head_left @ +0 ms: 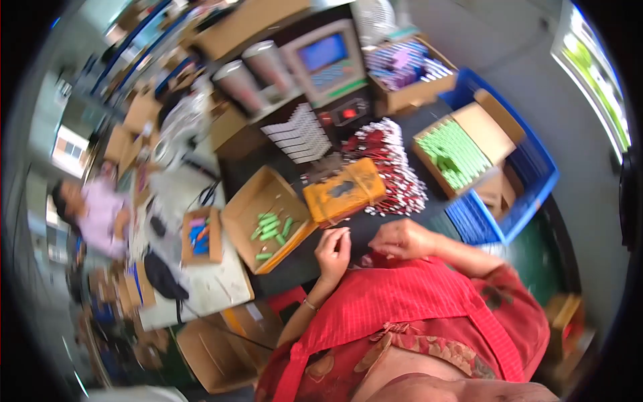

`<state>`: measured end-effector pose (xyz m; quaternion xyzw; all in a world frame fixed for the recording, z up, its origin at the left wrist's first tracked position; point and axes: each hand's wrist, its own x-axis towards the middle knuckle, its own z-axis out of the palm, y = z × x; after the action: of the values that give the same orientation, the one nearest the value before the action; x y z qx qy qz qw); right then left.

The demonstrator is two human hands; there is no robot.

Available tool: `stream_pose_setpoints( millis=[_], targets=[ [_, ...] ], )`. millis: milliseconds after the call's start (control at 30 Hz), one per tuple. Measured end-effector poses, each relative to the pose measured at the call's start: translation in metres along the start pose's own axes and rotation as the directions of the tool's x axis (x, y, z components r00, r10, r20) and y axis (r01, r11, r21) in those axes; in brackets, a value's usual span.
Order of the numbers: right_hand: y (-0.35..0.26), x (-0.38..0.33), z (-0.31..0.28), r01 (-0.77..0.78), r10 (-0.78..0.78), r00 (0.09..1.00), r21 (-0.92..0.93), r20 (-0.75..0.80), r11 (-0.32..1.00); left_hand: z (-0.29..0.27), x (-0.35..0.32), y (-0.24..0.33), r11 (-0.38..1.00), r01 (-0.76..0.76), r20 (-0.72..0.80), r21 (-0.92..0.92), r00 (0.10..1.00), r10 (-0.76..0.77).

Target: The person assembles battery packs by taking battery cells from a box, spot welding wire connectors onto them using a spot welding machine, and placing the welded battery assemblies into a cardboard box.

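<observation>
My left hand [333,254] is closed near the front edge of the dark bench, its fingertips pinched together. Beside it, a little to the right, my right hand [404,239] is curled with thumb and fingers together. Whatever either hand holds is too small or blurred to make out. Just beyond them lies a worn orange-yellow block [345,193] with a band around it. Behind the block spreads a heap of dark red wires with white ends [395,167]. Left of my hands, an open cardboard box [244,204] contains several loose green cylinders [269,226].
A machine with a blue screen [323,52] stands at the back. On the right, a blue crate [536,177] holds a carton of green cylinders [452,154]. A small box of blue pieces [201,234] sits left on a pale table [231,285]. A person [100,218] is farther left.
</observation>
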<state>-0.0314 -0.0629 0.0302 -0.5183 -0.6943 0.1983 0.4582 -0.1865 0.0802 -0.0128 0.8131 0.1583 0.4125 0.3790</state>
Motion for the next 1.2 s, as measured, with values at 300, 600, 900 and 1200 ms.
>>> stream_pose_setpoints(
  millis=[300, 600, 900, 1200],
  targets=[
    [-0.001, -0.060, -0.119, -0.560, 0.218, 0.720, -0.366, -0.659, 0.743, 0.008, 0.001, -0.004, 0.992, -0.113, 0.073, -0.051, 0.990, 0.117],
    [0.043, -0.029, -0.118, -0.787, 0.594, 0.605, -0.510, -0.530, 0.347, 0.009, -0.004, -0.007, 0.992, -0.117, 0.050, -0.053, 0.992, 0.120],
    [0.065, -0.031, -0.133, -0.637, 0.501, 0.763, -0.607, -0.408, 0.476, -0.002, 0.001, 0.000, 0.989, 0.051, 0.078, -0.141, 0.996, -0.040],
    [0.042, -0.020, -0.126, -0.549, 0.442, 0.832, -0.612, -0.336, 0.570, 0.000, -0.009, -0.008, 0.984, -0.003, 0.017, -0.178, 1.000, 0.006]
  ],
)
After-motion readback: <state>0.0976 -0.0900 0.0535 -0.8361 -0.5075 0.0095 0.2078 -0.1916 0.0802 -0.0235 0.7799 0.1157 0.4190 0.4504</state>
